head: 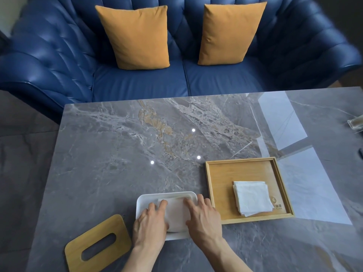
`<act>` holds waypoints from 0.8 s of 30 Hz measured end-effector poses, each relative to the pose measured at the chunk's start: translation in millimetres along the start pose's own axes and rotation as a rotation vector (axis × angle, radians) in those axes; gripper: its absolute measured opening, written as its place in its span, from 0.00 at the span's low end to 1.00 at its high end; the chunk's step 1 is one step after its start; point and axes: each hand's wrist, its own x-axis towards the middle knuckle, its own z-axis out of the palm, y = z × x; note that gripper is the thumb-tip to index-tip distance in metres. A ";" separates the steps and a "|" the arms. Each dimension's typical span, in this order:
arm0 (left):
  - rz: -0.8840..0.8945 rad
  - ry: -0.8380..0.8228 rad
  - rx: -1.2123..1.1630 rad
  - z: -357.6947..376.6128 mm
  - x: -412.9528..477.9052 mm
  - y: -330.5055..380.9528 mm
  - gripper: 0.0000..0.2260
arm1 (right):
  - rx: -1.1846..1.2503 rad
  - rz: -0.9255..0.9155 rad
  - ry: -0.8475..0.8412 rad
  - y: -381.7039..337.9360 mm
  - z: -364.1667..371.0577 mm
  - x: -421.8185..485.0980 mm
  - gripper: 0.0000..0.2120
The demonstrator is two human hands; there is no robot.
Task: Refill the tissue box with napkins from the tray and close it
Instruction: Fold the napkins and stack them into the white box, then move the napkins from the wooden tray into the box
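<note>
Low in the centre of the frame, the white tissue box (149,199) stands open on the marble table (117,154). Both hands press flat on the napkins (175,214) inside it: the left hand (150,222) and the right hand (204,216) have fingers slightly spread, pinching nothing. The wooden lid (98,244) lies at lower left. More napkins (252,197) rest in the tray (220,173) at the right.

The wooden tray (247,219) bears a round logo with small lettering, perhaps characters, illegible.
</note>
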 end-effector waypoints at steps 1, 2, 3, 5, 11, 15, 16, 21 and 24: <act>0.003 0.003 0.007 -1.0 -1.2 0.4 0.27 | 0.012 -0.014 0.007 0.9 -1.9 -0.9 0.23; 0.002 0.000 0.015 -2.6 -1.9 1.0 0.27 | 0.027 -0.026 0.019 2.4 -5.1 -2.2 0.22; 0.001 -0.005 0.026 -5.0 -2.6 1.7 0.27 | 0.052 -0.034 0.040 5.0 -9.1 -4.4 0.20; 0.005 -0.003 0.057 -11.4 -5.1 4.4 0.26 | 0.136 -0.043 0.106 14.7 -18.7 -10.0 0.17; 0.041 0.119 0.065 -46.3 -16.4 36.7 0.17 | 0.433 -0.106 0.234 76.0 -52.9 -31.1 0.14; 0.157 0.167 -0.098 -47.6 -11.5 107.6 0.14 | 0.473 0.122 0.283 162.9 -57.1 -32.2 0.10; 0.162 0.161 -0.141 -46.4 -9.4 115.3 0.14 | 0.479 0.170 0.273 174.4 -54.8 -28.7 0.10; 0.170 0.122 -0.200 -21.1 7.5 146.6 0.13 | 0.500 0.373 0.230 212.8 -53.2 -19.7 0.13; 0.144 0.063 -0.149 -2.3 14.6 178.5 0.14 | 0.486 0.446 0.206 239.4 -49.2 -12.3 0.16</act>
